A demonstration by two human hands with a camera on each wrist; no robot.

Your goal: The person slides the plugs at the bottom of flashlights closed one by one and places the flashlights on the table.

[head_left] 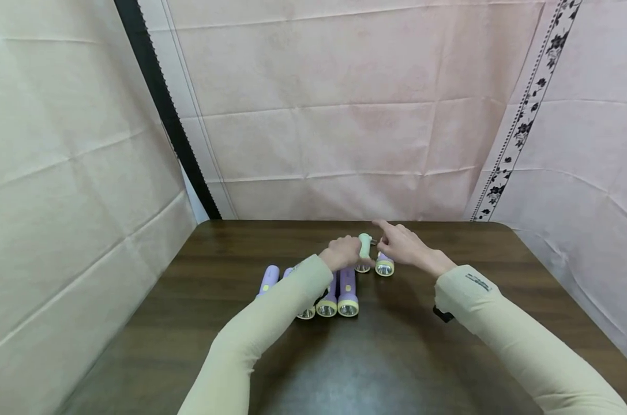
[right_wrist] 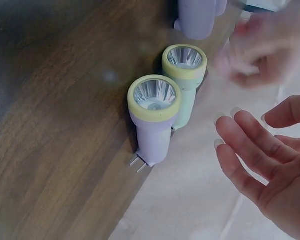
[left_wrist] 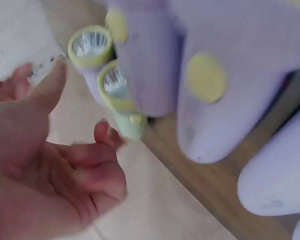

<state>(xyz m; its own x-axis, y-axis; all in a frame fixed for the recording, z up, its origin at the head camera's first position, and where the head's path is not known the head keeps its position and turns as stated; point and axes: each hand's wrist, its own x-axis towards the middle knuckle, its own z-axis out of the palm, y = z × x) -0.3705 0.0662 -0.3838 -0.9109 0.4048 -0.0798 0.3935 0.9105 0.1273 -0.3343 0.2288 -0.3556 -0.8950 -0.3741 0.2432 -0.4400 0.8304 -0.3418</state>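
My left hand (head_left: 344, 253) hovers beside the light green flashlight (head_left: 364, 246), fingers loosely bent and holding nothing; its thumb is extended in the left wrist view. My right hand (head_left: 404, 248) is above and beside a lilac flashlight (head_left: 385, 265), which has a yellow lens rim. In the right wrist view its relaxed fingers (right_wrist: 250, 145) are apart from that lilac flashlight, whose two metal plug prongs (right_wrist: 138, 164) are folded out. Next to it stands the green flashlight (right_wrist: 186, 95), lens toward the camera. Neither hand touches a flashlight there.
Several lilac flashlights (head_left: 348, 294) lie side by side in a row at mid-table, lenses toward me. My left sleeve (head_left: 271, 317) covers part of them. The brown wooden table (head_left: 214, 357) ends at a cloth backdrop (head_left: 323, 144) behind the hands.
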